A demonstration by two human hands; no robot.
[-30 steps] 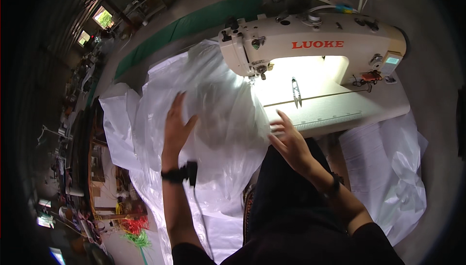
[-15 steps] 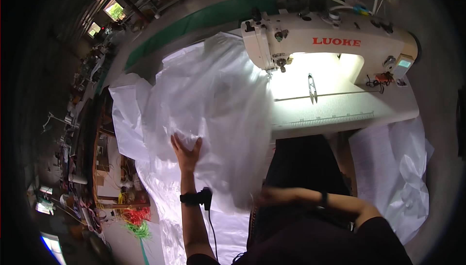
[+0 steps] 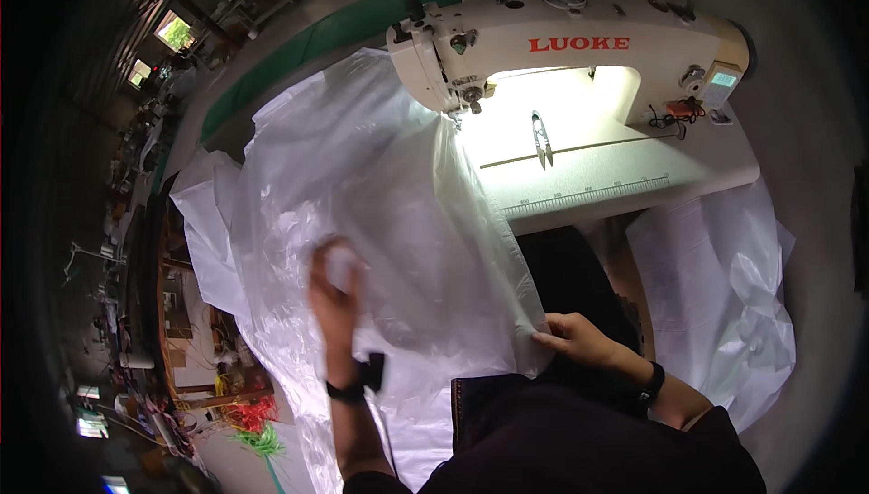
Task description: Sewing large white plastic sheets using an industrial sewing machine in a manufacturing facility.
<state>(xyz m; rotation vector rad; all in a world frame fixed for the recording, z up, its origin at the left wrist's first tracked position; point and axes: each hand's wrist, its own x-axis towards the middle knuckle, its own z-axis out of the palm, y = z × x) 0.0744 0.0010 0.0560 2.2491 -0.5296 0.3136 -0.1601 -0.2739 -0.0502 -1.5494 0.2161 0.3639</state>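
Note:
A large, thin white plastic-like sheet (image 3: 407, 268) runs from under the needle end of the sewing machine (image 3: 489, 28) down over my lap. My right hand (image 3: 577, 338) pinches its right edge between thumb and fingers, near my thigh. Over the sheet's left part is my left hand (image 3: 335, 290), blurred by motion, its thumb and fingers apart and holding nothing. Whether it touches the sheet I cannot tell. Thread snips (image 3: 541, 138) lie on the lit machine bed, right of the needle.
The machine table's front edge (image 3: 597, 209) has a ruler scale along it. More white sheeting (image 3: 724, 304) hangs at the right. Red and green strands (image 3: 258, 426) lie low on the left, beside a wooden frame. A green strip (image 3: 308, 55) crosses the floor behind.
My right hand has come up from the dark clothing and now grips the sheet's edge, drawing it rightward. My left hand has shifted slightly. The whole view has moved, with the machine farther left.

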